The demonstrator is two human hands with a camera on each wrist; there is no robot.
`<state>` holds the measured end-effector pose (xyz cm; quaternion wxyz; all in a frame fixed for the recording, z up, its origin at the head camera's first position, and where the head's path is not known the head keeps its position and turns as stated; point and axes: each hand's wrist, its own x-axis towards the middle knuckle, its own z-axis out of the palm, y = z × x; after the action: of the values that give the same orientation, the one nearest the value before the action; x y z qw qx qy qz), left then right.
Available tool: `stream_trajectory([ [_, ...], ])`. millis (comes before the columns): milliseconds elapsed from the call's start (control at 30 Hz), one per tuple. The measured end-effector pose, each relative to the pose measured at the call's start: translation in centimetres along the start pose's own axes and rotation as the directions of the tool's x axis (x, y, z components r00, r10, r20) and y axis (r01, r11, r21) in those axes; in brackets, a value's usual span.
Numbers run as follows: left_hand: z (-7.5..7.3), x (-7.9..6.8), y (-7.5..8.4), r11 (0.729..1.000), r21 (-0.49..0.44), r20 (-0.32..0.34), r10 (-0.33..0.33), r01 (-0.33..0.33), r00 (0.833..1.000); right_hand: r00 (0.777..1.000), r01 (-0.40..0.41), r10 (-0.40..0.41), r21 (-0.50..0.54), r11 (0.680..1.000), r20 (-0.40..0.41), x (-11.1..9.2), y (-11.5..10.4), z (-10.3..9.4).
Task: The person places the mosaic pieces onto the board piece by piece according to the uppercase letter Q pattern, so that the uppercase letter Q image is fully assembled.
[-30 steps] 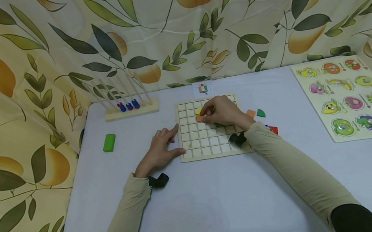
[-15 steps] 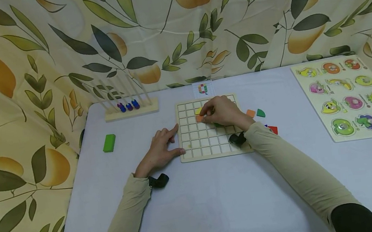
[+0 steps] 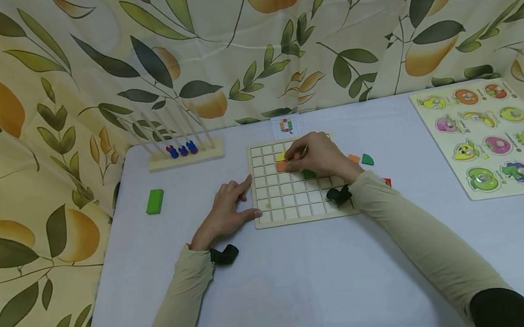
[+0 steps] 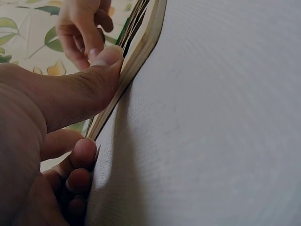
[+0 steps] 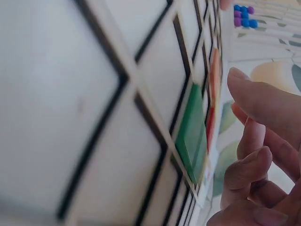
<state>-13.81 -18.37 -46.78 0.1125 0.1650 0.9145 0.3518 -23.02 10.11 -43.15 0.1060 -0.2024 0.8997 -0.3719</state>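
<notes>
A wooden grid board (image 3: 306,219) lies on the white cloth. My left hand (image 3: 223,211) touches its left edge, forefinger and thumb spread; the left wrist view shows the thumb on the rim (image 4: 126,89). Over the upper part of the board, my right hand (image 3: 319,154) has its fingertips by an orange tile (image 3: 281,166), below a yellow tile (image 3: 280,156). In the right wrist view its thumb stands apart from the bent fingers, and no piece shows between them. A green tile (image 5: 192,136) sits in the grid, with a red piece (image 5: 210,125) beyond it.
A pattern card (image 3: 287,125) lies behind the board. Loose orange (image 3: 354,158), green (image 3: 367,159) and red (image 3: 387,182) pieces lie to its right. A peg stand (image 3: 186,157) with beads and a green block (image 3: 154,201) are at left, a fruit puzzle board (image 3: 494,136) at right.
My right hand has shifted slightly to the right and up, showing more of the green tile beneath it. The left hand has kept its place on the board's edge.
</notes>
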Motion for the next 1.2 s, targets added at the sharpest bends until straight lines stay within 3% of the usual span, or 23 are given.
stream_trajectory([
  [267,0.1,0.1,0.1,1.000,-0.004,0.000,0.007,-0.007,1.000,0.998,-0.042,0.040,-0.037,0.998,-0.041,-1.6,1.9,-3.2],
  [600,0.1,0.1,0.0,1.000,0.012,-0.002,-0.011,0.011,1.000,0.983,-0.180,0.182,-0.123,0.976,0.002,-5.0,5.1,-7.1],
  [967,0.2,-0.1,0.0,1.000,0.010,0.002,-0.017,0.017,1.000,0.969,-0.234,0.244,-0.212,0.949,0.025,-7.0,6.3,-7.3],
  [1200,0.3,-0.1,0.0,1.000,0.003,-0.002,-0.010,0.010,1.000,0.985,-0.171,0.174,-0.175,0.970,0.003,-6.8,6.2,-6.8],
])
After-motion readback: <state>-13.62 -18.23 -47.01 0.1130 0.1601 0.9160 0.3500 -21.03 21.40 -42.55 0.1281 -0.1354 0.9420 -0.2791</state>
